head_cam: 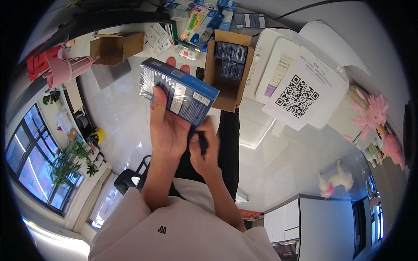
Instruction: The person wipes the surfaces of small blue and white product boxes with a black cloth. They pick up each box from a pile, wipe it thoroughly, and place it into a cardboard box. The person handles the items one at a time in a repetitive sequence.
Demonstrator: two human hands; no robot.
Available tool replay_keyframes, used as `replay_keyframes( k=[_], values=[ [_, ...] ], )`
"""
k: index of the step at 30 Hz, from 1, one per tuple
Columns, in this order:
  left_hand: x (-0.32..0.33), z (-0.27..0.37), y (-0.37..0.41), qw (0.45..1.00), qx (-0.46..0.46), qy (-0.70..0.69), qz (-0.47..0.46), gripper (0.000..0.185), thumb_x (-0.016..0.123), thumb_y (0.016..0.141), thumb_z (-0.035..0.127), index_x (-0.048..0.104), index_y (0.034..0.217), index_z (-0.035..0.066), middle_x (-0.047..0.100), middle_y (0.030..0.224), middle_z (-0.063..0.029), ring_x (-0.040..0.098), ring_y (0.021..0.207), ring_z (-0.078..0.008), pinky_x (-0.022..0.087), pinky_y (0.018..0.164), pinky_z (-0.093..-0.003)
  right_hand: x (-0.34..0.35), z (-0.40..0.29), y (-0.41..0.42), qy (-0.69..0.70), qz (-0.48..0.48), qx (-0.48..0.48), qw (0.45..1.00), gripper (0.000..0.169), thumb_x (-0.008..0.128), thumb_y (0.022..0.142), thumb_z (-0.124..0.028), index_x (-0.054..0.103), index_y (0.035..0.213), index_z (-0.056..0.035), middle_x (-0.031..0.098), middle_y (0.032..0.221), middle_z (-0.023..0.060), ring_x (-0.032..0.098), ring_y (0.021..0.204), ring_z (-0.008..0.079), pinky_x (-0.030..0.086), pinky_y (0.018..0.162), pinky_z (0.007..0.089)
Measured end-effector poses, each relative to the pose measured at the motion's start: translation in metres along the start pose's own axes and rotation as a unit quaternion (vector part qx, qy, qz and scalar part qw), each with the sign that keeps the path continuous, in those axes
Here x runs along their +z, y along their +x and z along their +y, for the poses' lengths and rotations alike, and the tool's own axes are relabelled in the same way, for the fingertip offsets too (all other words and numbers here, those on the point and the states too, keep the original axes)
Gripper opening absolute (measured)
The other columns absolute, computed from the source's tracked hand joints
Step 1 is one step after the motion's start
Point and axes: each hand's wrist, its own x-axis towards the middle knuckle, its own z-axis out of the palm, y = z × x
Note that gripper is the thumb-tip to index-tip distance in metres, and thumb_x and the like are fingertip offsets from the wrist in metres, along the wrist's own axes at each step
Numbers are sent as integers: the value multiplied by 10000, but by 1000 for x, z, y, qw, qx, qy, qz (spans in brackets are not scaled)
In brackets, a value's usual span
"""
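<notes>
My left hand [168,122] holds a blue, film-wrapped box [179,93], its thumb across the printed face and two fingertips showing past the far edge. Just below the box's lower right corner is my right hand [205,143], somewhat blurred, with thumb and forefinger curled; whether it pinches the wrap or anything else cannot be told. Beyond the blue box, an open cardboard carton [223,98] holds several small dark blue wrapped packs [232,58] at its far end.
An open, smaller cardboard box [130,47] stands at the back left, near printed papers [158,39] and a white bottle [188,54]. Blue packages [209,27] are piled behind. A white printer [261,65] with a coded sheet [295,94] on it is at right.
</notes>
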Motion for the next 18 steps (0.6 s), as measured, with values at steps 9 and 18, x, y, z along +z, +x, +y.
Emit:
replay_keyframes(
  k=[9, 18],
  values=[
    [-30, -14, -4, 996, -24, 71, -51, 681, 739, 860, 367, 434, 1399, 84, 428, 1469, -250, 567, 1247, -345, 570, 943, -474, -50, -44, 17, 15, 188, -55, 980, 401, 636, 923, -400, 493, 930, -26, 494, 992, 132, 506, 868, 200, 437, 824, 340],
    [-7, -28, -17, 980, -84, 82, -161, 830, 459, 934, 603, 176, 1560, 136, 500, 1347, -276, 530, 1239, -350, 421, 1068, -471, -34, -41, 36, -240, 31, -82, 967, 256, 706, 761, -23, 570, 976, -56, 501, 1014, 177, 519, 933, 339, 450, 790, 403]
  ],
)
